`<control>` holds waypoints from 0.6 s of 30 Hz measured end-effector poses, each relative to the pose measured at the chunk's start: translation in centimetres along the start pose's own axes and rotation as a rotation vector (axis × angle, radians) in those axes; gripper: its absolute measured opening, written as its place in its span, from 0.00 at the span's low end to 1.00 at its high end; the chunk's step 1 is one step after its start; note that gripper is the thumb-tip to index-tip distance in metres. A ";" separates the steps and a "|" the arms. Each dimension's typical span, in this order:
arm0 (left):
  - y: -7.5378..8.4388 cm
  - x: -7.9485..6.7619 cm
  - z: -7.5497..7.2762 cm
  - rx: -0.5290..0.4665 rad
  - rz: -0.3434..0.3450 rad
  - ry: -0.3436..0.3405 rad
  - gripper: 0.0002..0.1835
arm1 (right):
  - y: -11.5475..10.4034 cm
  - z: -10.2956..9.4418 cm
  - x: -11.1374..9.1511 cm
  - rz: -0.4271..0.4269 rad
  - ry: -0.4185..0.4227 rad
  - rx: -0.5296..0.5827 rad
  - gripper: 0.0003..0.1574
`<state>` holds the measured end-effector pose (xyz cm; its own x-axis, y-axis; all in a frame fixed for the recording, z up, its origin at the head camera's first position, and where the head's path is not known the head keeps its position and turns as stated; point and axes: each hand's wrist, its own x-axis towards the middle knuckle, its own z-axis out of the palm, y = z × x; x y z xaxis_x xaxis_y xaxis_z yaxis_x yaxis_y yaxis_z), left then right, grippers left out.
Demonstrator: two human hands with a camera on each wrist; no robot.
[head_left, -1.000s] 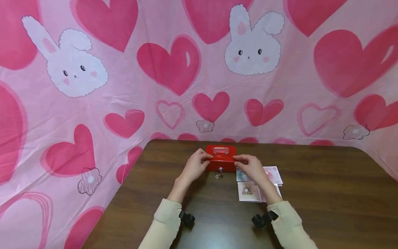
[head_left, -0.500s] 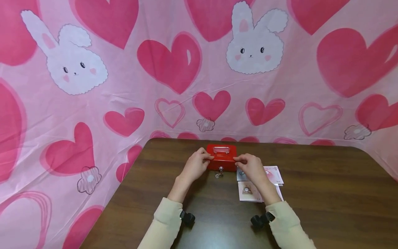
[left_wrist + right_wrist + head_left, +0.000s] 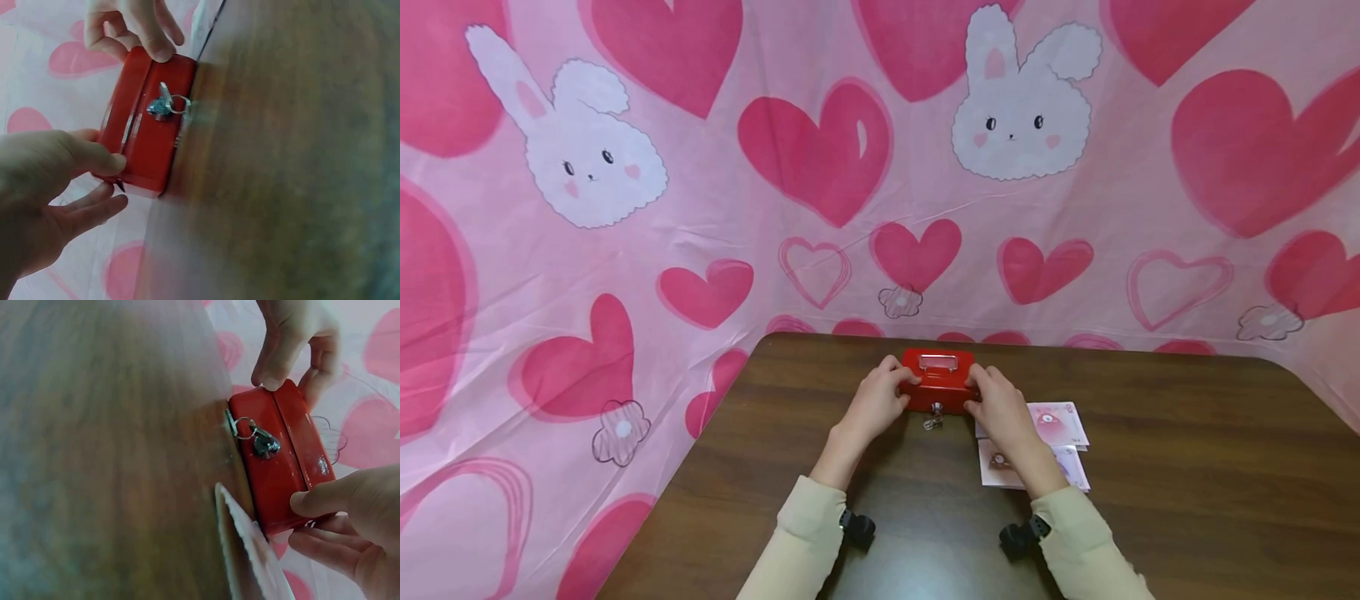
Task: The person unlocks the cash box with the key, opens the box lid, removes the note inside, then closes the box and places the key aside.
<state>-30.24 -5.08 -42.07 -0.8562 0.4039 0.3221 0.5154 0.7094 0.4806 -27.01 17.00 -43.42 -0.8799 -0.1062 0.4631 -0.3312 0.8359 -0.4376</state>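
A small red cash box point(image 3: 942, 398) with a metal carrying handle point(image 3: 938, 362) on its lid stands near the table's far edge. Keys on a ring point(image 3: 933, 422) hang from the lock point(image 3: 160, 107) on its front. My left hand point(image 3: 877, 403) grips the box's left end, thumb on the front edge near the lid seam and fingers around the side. At the opposite end my right hand point(image 3: 1004, 410) holds the box the same way, its thumb point(image 3: 306, 501) by the seam. The lid lies down on the box.
Paper banknotes point(image 3: 1057, 423) lie in two rows on the brown wooden table point(image 3: 1180, 467), right of the box and partly under my right forearm. A pink cloth point(image 3: 917, 192) with hearts and rabbits hangs behind the table.
My right hand has shifted its hold, its fingers now reaching farther along the box's right side. The left hand stays at its end. The box and banknotes remain in place.
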 end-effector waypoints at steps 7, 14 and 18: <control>-0.2 0.0 0.3 0.036 0.022 0.030 0.15 | -0.1 0.0 -0.2 -0.072 0.038 -0.029 0.21; -0.2 0.0 0.3 0.060 0.029 0.010 0.17 | -0.1 -0.3 -0.2 -0.042 0.002 -0.020 0.22; -0.3 0.1 0.3 0.051 0.046 0.000 0.18 | 0.3 -0.3 -0.1 0.018 -0.047 0.013 0.29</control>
<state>-30.49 -5.09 -42.48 -0.8319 0.4363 0.3429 0.5515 0.7187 0.4235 -26.91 17.38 -43.37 -0.9007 -0.1171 0.4184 -0.3195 0.8311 -0.4551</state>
